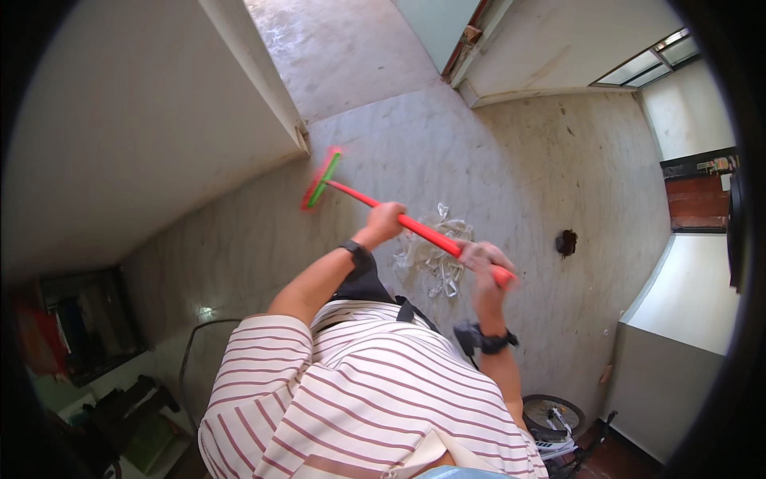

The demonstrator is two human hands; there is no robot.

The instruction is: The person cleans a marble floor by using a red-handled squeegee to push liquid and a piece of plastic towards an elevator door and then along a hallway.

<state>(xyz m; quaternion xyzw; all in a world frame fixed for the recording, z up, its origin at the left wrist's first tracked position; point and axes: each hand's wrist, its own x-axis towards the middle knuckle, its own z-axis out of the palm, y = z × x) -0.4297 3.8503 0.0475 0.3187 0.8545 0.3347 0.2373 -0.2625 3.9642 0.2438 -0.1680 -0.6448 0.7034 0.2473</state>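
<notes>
My left hand (387, 223) grips the middle of the red handle of a broom (428, 235). Near the handle's upper end, my right hand (486, 261) is closed around it, slightly blurred. The broom's green head with red bristles (324, 179) is on or just above the floor, near the wall corner at the doorway; contact cannot be told. Beneath the handle, between my hands, lies a loose pile of crumpled clear plastic (435, 251) on the floor. A dark band circles each wrist.
A wall (179, 149) runs along the left, ending at the doorway. A dark lump (566, 242) lies on the floor (514, 209) to the right. A bicycle wheel (553, 416) is at lower right, a black curved tube (190, 359) at lower left.
</notes>
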